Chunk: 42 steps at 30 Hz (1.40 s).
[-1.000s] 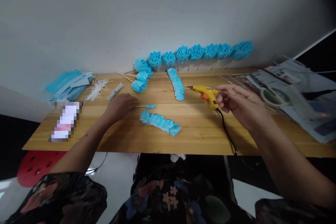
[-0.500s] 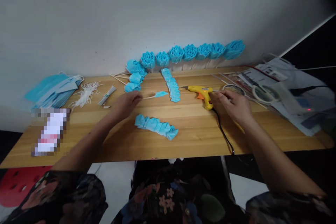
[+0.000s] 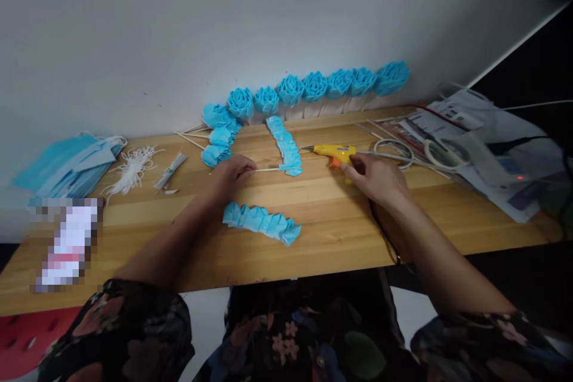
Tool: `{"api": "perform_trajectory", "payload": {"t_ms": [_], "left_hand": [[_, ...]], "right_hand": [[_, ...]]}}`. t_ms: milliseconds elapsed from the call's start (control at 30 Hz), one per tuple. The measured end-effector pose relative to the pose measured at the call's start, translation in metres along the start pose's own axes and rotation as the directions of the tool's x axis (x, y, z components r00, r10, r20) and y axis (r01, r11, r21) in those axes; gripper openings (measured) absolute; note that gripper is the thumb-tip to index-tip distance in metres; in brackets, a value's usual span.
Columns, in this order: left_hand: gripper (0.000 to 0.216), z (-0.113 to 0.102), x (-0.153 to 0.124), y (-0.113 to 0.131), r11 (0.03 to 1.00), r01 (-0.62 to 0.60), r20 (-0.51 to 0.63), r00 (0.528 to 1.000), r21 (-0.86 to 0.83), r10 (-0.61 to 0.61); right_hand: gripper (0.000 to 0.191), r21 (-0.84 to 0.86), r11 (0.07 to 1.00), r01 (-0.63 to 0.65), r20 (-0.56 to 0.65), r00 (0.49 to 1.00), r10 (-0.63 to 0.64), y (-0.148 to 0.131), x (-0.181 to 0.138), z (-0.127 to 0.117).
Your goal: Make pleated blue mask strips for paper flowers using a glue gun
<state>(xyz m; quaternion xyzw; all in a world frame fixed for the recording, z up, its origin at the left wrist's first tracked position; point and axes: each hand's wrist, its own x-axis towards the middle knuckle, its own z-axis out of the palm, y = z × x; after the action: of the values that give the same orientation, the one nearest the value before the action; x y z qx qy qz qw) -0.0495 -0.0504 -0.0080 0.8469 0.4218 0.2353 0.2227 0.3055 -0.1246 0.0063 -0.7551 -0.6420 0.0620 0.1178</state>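
Note:
My left hand (image 3: 231, 172) is closed round a thin wooden stick (image 3: 267, 169) whose far end carries a small blue rolled bud, held next to a pleated blue strip (image 3: 283, 143) that runs toward the wall. My right hand (image 3: 375, 178) is wrapped on the handle of a yellow glue gun (image 3: 333, 153) lying on the wooden table (image 3: 331, 215), nozzle pointing left. A second pleated blue strip (image 3: 262, 222) lies nearer me, between my arms.
A row of blue fabric roses (image 3: 313, 86) leans against the wall. Blue face masks (image 3: 67, 161), white ear loops (image 3: 129, 166) and loose sticks lie at left. Tape rolls (image 3: 441, 154), papers and a black cord (image 3: 385, 233) are at right.
My left hand picked up the stick with the bud and carried it right toward the far strip. My right hand dropped onto the glue gun and gripped its handle. The view tilted left.

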Motion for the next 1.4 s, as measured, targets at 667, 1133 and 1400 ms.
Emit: {"api": "perform_trajectory", "payload": {"t_ms": [667,1133,1400], "left_hand": [[0.025,-0.003,-0.005,0.003,0.996,0.084,0.008,0.996,-0.007,-0.084],[0.035,-0.014,-0.004,0.0,0.987,0.119,0.05,0.991,0.108,-0.125],[0.035,-0.014,-0.006,0.005,0.957,0.221,-0.02,0.975,0.185,-0.221]], "right_hand": [[0.044,0.861,0.499,-0.096,-0.045,0.964,0.263,0.012,-0.001,0.012],[0.039,0.962,0.208,-0.175,0.129,0.968,0.216,0.005,-0.007,-0.006],[0.041,0.905,0.332,-0.267,0.168,0.94,0.296,0.005,-0.005,-0.002]]}}
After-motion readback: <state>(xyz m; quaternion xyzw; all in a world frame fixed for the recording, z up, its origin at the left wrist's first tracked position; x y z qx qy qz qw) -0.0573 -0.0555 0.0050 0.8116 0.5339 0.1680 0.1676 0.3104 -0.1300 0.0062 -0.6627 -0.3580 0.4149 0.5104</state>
